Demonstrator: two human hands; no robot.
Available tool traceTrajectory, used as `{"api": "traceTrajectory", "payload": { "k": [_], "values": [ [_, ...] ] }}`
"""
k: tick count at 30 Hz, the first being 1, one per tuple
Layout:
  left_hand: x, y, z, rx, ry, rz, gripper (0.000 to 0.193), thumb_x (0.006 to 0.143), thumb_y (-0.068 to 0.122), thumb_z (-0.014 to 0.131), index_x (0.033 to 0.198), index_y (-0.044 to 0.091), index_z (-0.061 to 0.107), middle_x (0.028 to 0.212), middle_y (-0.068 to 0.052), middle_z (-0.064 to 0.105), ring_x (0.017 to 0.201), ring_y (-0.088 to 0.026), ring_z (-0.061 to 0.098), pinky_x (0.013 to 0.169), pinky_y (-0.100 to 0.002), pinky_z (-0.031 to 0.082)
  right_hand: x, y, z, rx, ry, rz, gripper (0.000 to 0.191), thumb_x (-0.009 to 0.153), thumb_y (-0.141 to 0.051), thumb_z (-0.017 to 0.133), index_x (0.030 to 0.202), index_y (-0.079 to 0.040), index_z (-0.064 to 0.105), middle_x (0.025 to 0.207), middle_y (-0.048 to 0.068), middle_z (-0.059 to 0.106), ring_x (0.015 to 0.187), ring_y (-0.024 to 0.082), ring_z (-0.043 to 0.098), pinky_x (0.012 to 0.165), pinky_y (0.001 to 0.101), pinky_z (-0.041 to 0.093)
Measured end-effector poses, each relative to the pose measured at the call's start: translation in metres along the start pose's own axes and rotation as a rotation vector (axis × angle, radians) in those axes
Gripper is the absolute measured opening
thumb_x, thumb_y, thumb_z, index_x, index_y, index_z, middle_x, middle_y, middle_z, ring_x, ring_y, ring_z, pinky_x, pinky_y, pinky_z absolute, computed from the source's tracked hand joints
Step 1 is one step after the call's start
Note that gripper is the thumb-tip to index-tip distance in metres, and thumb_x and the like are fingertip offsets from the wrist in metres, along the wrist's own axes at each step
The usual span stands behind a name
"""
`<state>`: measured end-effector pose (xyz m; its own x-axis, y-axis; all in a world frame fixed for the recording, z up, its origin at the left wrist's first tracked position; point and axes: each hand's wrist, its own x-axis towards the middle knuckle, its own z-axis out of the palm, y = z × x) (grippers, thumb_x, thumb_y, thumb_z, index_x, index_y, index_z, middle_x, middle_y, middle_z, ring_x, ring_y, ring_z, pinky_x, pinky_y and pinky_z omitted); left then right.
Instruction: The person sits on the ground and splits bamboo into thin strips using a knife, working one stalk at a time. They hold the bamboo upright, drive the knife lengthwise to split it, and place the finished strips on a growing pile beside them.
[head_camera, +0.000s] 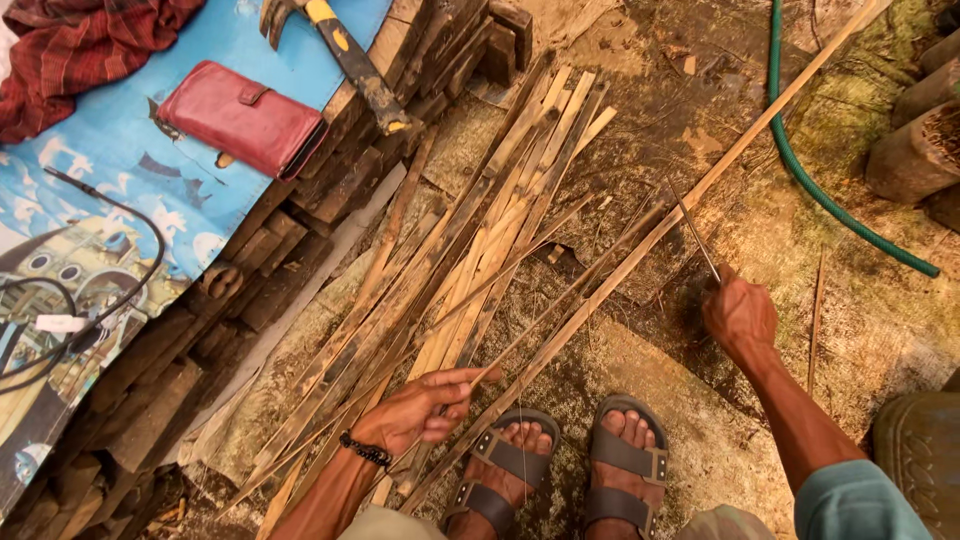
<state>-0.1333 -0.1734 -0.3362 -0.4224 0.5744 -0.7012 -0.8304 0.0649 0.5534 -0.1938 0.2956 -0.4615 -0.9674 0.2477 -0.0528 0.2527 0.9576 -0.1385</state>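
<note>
- The left hand (418, 412), with a dark bead bracelet (365, 451) at the wrist, rests near the person's feet on the near end of a long bamboo strip (640, 245); its fingers (462, 380) are loosely curled, pinching the strip lightly.
- That strip runs from the near centre, beside the sandals (560, 470), slanting far and right until the top edge cuts it off.
- The right hand (740, 315) is closed tight round the handle of a thin-bladed knife (695, 230); the blade points far and left, touching or just beside the long strip, and the handle itself is hidden in the fist.
- A loose pile of split bamboo strips (480, 250) lies on the earth floor, left of the long strip.
- On the left, a blue printed sheet (130, 170) covers a stack of wood blocks (290, 240); on it lie a closed red wallet (243, 118), a red checked cloth (80, 45), black cables (120, 270) and a hammer (345, 55) with a yellow-and-black handle, its head partly cut off.
- A green hose (820, 190) curves over the ground far right.
- What the wallet holds cannot be seen.
</note>
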Motion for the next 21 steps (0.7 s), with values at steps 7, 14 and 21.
{"api": "traceTrajectory", "payload": {
  "k": [7, 14, 21],
  "values": [
    [0.028, -0.002, 0.013, -0.009, 0.024, 0.051, 0.050, 0.106, 0.020, 0.047, 0.155, 0.010, 0.045, 0.075, 0.004, 0.044, 0.051, -0.004, 0.027, 0.040, -0.021, 0.028, -0.089, -0.104, 0.003, 0.210, -0.012, -0.296, 0.026, 0.104, -0.015, 0.044, 0.115, -0.012, 0.068, 0.048, 0.010, 0.059, 0.029, 0.016, 0.045, 0.021, 0.0352, 0.037],
    [0.054, -0.024, 0.016, -0.235, -0.018, 0.113, 0.015, 0.110, 0.013, 0.046, 0.117, 0.000, 0.049, 0.080, 0.001, 0.044, 0.055, -0.004, 0.031, 0.040, -0.019, 0.025, -0.144, -0.180, 0.016, 0.220, -0.033, -0.549, 0.024, 0.092, -0.001, 0.045, 0.104, -0.012, 0.062, 0.075, 0.013, 0.070, 0.035, 0.013, 0.049, 0.024, 0.0331, 0.037],
    [0.054, -0.027, 0.011, -0.287, -0.039, 0.098, 0.032, 0.110, 0.017, 0.044, 0.140, 0.010, 0.037, 0.077, 0.002, 0.040, 0.055, -0.004, 0.030, 0.042, -0.020, 0.026, -0.105, -0.153, 0.024, 0.142, -0.099, -0.424, 0.018, 0.099, -0.004, 0.042, 0.101, -0.012, 0.058, 0.090, 0.022, 0.069, 0.040, 0.019, 0.057, 0.025, 0.0388, 0.045]
  ]
}}
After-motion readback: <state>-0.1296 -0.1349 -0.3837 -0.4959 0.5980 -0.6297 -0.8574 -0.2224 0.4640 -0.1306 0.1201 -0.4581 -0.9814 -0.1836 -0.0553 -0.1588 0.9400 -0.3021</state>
